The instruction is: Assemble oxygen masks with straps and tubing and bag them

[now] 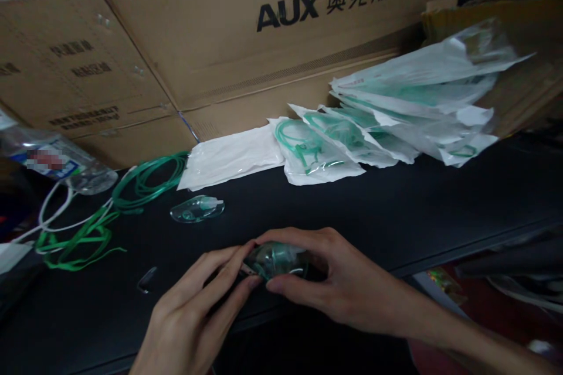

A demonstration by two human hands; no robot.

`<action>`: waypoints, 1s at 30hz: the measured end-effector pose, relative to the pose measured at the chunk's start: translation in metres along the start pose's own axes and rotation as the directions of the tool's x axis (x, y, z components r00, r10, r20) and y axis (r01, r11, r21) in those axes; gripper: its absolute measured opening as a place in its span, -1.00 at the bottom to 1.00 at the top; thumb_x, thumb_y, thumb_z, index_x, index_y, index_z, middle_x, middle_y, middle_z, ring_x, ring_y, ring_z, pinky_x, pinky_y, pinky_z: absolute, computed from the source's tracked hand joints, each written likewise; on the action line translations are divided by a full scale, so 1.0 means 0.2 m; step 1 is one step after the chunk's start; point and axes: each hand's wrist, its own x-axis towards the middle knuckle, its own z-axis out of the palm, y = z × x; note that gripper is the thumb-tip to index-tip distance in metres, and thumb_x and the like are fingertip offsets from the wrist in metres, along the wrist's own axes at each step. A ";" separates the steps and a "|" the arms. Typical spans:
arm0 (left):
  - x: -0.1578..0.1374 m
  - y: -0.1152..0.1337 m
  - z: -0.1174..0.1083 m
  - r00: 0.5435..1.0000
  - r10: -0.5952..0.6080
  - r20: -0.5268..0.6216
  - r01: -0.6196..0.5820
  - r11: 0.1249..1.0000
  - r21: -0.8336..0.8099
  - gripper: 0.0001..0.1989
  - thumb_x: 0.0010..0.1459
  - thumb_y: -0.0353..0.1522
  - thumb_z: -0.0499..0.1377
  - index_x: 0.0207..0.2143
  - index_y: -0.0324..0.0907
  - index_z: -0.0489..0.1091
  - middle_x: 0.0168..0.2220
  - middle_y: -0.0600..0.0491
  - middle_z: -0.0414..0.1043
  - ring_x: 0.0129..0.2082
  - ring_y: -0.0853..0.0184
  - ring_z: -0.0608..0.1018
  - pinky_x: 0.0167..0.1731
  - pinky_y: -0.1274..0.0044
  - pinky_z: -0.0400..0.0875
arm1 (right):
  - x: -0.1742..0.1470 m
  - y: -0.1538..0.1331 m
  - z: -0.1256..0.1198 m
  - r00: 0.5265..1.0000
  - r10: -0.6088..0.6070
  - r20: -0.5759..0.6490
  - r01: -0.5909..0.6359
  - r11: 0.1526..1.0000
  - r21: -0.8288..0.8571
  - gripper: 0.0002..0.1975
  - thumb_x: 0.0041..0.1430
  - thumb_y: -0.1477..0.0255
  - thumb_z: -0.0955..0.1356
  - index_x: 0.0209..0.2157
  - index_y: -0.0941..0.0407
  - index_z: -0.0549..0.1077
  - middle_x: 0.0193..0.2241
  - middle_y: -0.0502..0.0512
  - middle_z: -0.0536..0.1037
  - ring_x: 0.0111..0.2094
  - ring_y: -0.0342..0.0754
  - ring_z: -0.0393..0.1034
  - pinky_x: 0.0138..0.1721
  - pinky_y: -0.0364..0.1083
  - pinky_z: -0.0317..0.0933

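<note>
Above the front of the black table, both hands meet at a transparent green-tinted oxygen mask (284,261). My right hand (338,275) is closed round its right end, thumb on the near rim and fingers along the far one. At the left end, my left hand (202,299) pinches the mask's edge between thumb and fingers; a small pale piece shows there, its kind unclear. Behind them lies a second clear mask (197,209) with a whitish connector. A small clear plastic piece (147,279) rests left of my left hand.
Coiled green tubing (149,181) and green elastic straps (81,240) lie at the left, near a white cable (44,211) and a plastic bottle (65,158). A white package (233,155) and several packed mask sets (316,149) line the back, before large cardboard boxes (264,64).
</note>
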 end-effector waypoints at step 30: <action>-0.07 -0.04 0.01 0.999 0.048 -0.012 -0.047 0.997 0.067 -0.58 0.37 -0.25 0.19 0.25 0.01 0.37 0.10 0.01 0.54 -0.03 0.26 0.67 0.00 0.55 0.57 | -0.01 0.01 0.00 1.000 -0.020 -0.012 0.020 0.999 -0.039 -0.63 0.25 0.41 0.48 0.09 0.01 0.55 -0.07 0.00 0.69 -0.14 -0.10 0.58 -0.09 -0.17 0.39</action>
